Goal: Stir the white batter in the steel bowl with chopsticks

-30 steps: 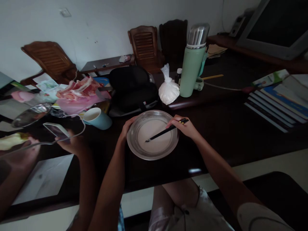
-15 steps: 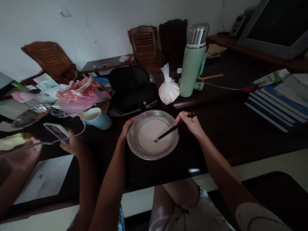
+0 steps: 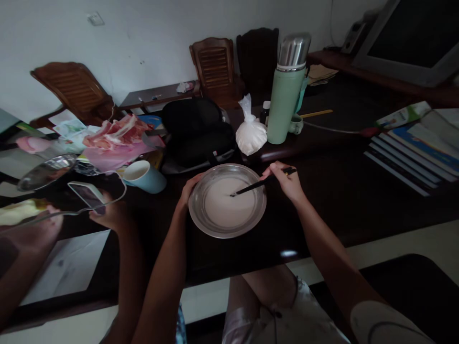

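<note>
A round metal bowl [image 3: 227, 234] stands on the dark table before me, with a pale, milky batter [image 3: 225, 210] in it. Against its left side rests my left hand [image 3: 190, 186], closed on the rim, its fingertips partly hidden behind the bowl. My right hand [image 3: 283, 179], to the right of the bowl, is closed round black chopsticks [image 3: 254, 185]. They slant down to the left, and their tips dip into the batter near the middle. Behind the bowl sits a knotted plastic bag of white powder [image 3: 251, 136].
A green thermos [image 3: 285, 105] and a small cup [image 3: 296, 125] stand behind the bowl. To the left are a black bag [image 3: 199, 129], a blue mug [image 3: 147, 177], raw meat [image 3: 118, 131] and another person's hands [image 3: 109, 212], one holding a phone [image 3: 86, 195]. Books [image 3: 405, 162] lie right.
The chopstick tips have moved away from me through the batter, and the chopsticks now lie at a flatter slant. My right hand has shifted slightly right; my left hand stays on the bowl.
</note>
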Tool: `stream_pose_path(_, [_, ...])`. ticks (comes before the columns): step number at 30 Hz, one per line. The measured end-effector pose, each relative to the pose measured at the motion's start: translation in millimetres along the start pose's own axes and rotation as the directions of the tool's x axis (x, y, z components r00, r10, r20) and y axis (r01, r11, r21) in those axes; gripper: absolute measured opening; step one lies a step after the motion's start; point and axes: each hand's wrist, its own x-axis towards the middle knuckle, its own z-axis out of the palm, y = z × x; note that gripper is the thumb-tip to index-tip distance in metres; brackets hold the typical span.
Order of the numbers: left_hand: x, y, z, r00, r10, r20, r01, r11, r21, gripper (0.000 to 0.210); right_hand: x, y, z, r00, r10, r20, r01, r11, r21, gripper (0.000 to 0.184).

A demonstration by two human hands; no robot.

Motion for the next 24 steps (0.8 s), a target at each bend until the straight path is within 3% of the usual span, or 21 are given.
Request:
stream_pose_path(2, [0, 1, 0.1, 1.0, -0.005, 0.005, 0.005, 1.0, -0.006, 0.046, -1, -2, 0, 0.998, 0.06, 0.035, -0.062, 0.997, 0.055, 0.049])
stream_pose_path(5, [0, 2, 0.8, 1.0, -0.022, 0.008, 0.022, 1.0, -0.008, 0.047, -3, -4, 5, 0.981, 0.076, 0.178, -0.094, 0.991, 0.098, 0.05])
stream_pose_path(9, [-1, 2, 2.0, 1.0, -0.025, -0.007, 0.025, 1.0, -0.015, 0.048, -7, -4, 17, 0.953, -0.044, 0.3, 0.037, 0.999, 0.028, 0.042])
stream_pose_path(14, [-1, 0, 1.1, 0.999, -0.023, -0.026, 0.023, 1.0, -0.007, 0.045, -5, 1, 17, 0.976, -0.11, 0.189, 0.127, 0.989, -0.08, 0.035])
stream_pose_path(19, [1, 0, 0.0, 1.0, -0.008, -0.005, 0.008, 1.0, -0.007, 0.045, -1, 4, 6, 0.999, -0.007, -0.041, 0.007, 1.0, -0.013, 0.043])
stream_pose_path(21, [0, 0, 0.4, 1.0, -0.023, -0.007, 0.023, 1.0, -0.019, 0.046, -1, 2, 3, 0.997, 0.062, -0.04, -0.059, 0.996, 0.065, 0.047])
stream_pose_path(24, [-1, 1, 1.4, 0.999, -0.033, -0.041, 0.032, 0.999, -0.009, 0.047, -2, 0, 5, 0.992, 0.091, 0.091, -0.102, 0.987, 0.123, 0.048])
